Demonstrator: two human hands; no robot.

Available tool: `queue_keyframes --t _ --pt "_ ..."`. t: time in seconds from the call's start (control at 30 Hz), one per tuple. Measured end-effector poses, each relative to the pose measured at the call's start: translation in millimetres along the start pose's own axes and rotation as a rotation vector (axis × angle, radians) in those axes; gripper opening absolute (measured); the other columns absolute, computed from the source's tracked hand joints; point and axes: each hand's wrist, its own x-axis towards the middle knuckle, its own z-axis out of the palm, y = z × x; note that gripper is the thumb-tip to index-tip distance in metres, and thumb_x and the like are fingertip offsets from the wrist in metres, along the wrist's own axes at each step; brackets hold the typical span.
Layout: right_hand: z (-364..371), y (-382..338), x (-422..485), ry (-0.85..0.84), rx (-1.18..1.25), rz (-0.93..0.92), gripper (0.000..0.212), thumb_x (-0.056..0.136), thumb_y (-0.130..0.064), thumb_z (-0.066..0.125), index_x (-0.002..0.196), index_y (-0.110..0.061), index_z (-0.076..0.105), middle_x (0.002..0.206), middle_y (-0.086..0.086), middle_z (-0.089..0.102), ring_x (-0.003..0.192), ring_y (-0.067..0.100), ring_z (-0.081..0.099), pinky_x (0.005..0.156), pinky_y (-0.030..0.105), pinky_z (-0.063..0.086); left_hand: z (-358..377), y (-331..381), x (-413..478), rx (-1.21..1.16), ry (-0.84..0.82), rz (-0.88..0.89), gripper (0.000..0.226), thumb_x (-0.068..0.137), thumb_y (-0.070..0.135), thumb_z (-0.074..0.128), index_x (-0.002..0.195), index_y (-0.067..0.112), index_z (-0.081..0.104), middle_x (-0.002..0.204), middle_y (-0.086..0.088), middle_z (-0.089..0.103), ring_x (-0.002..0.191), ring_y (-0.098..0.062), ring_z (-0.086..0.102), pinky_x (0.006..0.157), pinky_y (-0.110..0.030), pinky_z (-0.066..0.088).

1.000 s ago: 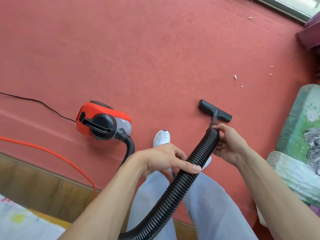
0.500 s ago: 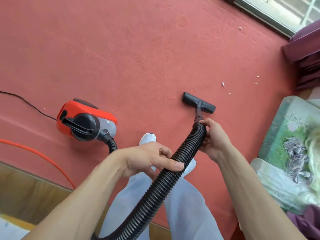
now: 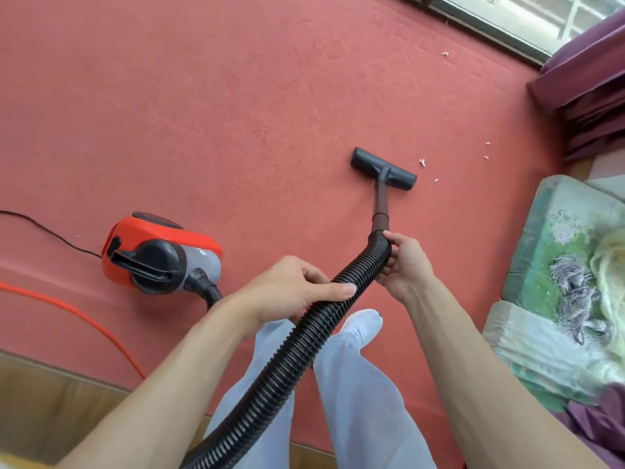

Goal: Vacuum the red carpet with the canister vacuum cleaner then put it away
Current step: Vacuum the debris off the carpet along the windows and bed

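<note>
A: The right hand (image 3: 402,262) grips the far end of the hose (image 3: 287,360), just where it meets the wand (image 3: 381,201). The left hand (image 3: 291,292) is curled round the hose nearer the body.

B: And the floor head (image 3: 384,168)?

A: Flat on the red carpet (image 3: 203,113), with white scraps (image 3: 421,161) just to its right and a few more farther right. The canister vacuum (image 3: 159,255) sits to the left, close to the carpet's near edge.

B: What might go wrong?

A: I'd judge the hose the main worry. Reaching right for the scraps could pull it taut and drag or tip the canister. It also runs past the legs, beside the foot (image 3: 363,324), so a step could catch it.

B: The cables?

A: The black cord (image 3: 67,243) and the orange cable (image 3: 88,321) lie left of the canister; a hard tug might strain the cord.
</note>
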Motion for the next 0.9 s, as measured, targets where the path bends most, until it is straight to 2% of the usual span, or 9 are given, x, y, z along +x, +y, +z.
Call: queue_keyframes --t 0.1,0.2,0.37,0.47,0.57,0.67,0.73,0.83,0.9 --pt "-3.5 -2.8 0.0 0.043 0.038 -0.049 0.055 0.073 -0.024 0.067 0.121 0.002 0.060 0.090 0.018 0.062 0.075 0.026 0.054 0.056 0.027 0.046 16.8 -1.6 -0.1 -0.037 0.024 0.011 0.036 0.076 0.046 0.081 0.087 0.013 0.075 0.073 0.000 0.072 0.067 -0.012 0.066 0.055 -0.020 0.048" --pt "-11.0 -4.9 -16.1 0.069 0.106 -0.070 0.051 0.069 -0.024 0.067 0.112 0.001 0.061 0.089 0.019 0.059 0.079 0.027 0.050 0.058 0.030 0.041 16.3 4.1 -9.9 -0.066 -0.069 0.011 0.034 0.077 0.037 0.083 0.094 0.010 0.072 0.075 0.000 0.072 0.074 -0.015 0.068 0.058 -0.021 0.052" --pt "-30.2 7.2 -47.0 0.032 0.184 0.038 0.035 0.076 -0.026 0.067 0.104 -0.007 0.059 0.088 0.018 0.048 0.060 0.021 0.042 0.059 0.028 0.040 -5.9 26.0 -26.8 0.036 -0.141 0.057 0.038 0.074 0.042 0.080 0.091 0.008 0.076 0.073 0.003 0.067 0.064 -0.005 0.060 0.057 -0.014 0.045" --pt "-27.8 18.7 -50.0 0.017 0.240 0.078 0.039 0.083 -0.025 0.065 0.112 0.000 0.061 0.088 0.016 0.050 0.059 0.019 0.043 0.059 0.029 0.045 -17.5 36.2 -28.7 0.106 -0.161 0.055 0.032 0.072 0.045 0.077 0.079 0.013 0.076 0.068 0.007 0.065 0.055 -0.001 0.056 0.055 -0.013 0.042" --pt "-15.8 18.7 -40.3 0.006 0.244 0.055 0.052 0.084 -0.027 0.066 0.125 0.005 0.059 0.094 0.016 0.056 0.060 0.019 0.047 0.053 0.025 0.049 -21.9 35.4 -23.6 0.148 -0.158 0.031 0.043 0.070 0.049 0.077 0.083 0.008 0.077 0.071 0.002 0.065 0.062 -0.007 0.058 0.062 -0.023 0.046" --pt "-4.2 8.1 -24.7 0.037 0.247 0.018 0.041 0.088 -0.027 0.064 0.119 0.000 0.060 0.075 0.009 0.059 0.046 0.013 0.045 0.041 0.019 0.043 -12.3 29.6 -13.3 0.130 -0.070 0.002 0.036 0.082 0.045 0.076 0.085 0.010 0.077 0.062 0.007 0.061 0.054 -0.004 0.054 0.058 -0.018 0.045" --pt "-1.5 -2.9 -16.3 0.071 0.235 -0.014 0.031 0.090 -0.024 0.062 0.114 -0.006 0.058 0.062 0.004 0.053 0.038 0.010 0.041 0.035 0.016 0.035 0.6 24.1 -4.4 0.101 -0.024 -0.003 0.036 0.085 0.045 0.075 0.091 0.009 0.076 0.062 0.007 0.066 0.052 -0.004 0.058 0.054 -0.018 0.046" --pt "-4.5 -27.8 -12.1 0.115 0.216 -0.083 0.036 0.090 -0.018 0.062 0.121 0.000 0.056 0.083 0.013 0.061 0.054 0.019 0.054 0.039 0.021 0.044 18.4 21.7 6.6 0.052 -0.037 0.026 0.036 0.081 0.047 0.077 0.097 0.015 0.075 0.084 -0.003 0.078 0.075 -0.015 0.071 0.066 -0.026 0.055" --pt "-12.3 -45.2 -15.1 0.140 0.230 -0.126 0.037 0.090 -0.016 0.060 0.123 0.000 0.055 0.091 0.016 0.063 0.063 0.024 0.059 0.050 0.029 0.051 22.4 31.1 9.1 0.006 -0.056 0.069 0.038 0.077 0.048 0.079 0.098 0.016 0.076 0.087 -0.003 0.078 0.079 -0.017 0.071 0.072 -0.032 0.055"
